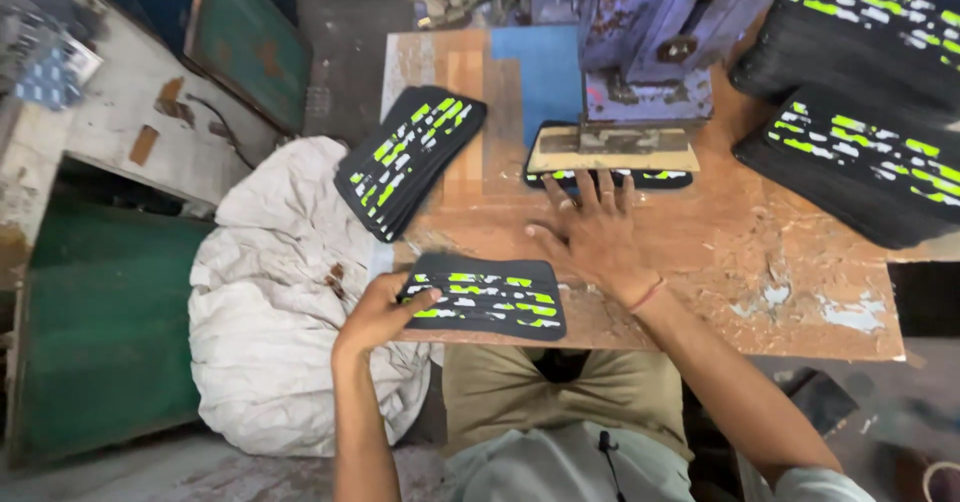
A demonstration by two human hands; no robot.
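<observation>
Two hands at a worn wooden bench under a blue press.

The left hand grips the left end of a black panel with green and white marks at the bench's 6 o'clock edge. The right hand lies open and flat, fingertips touching a like panel under the press plate at 12 o'clock. Stacks of panels sit at 10 o'clock.

A white sack slumps beside the table.
</observation>
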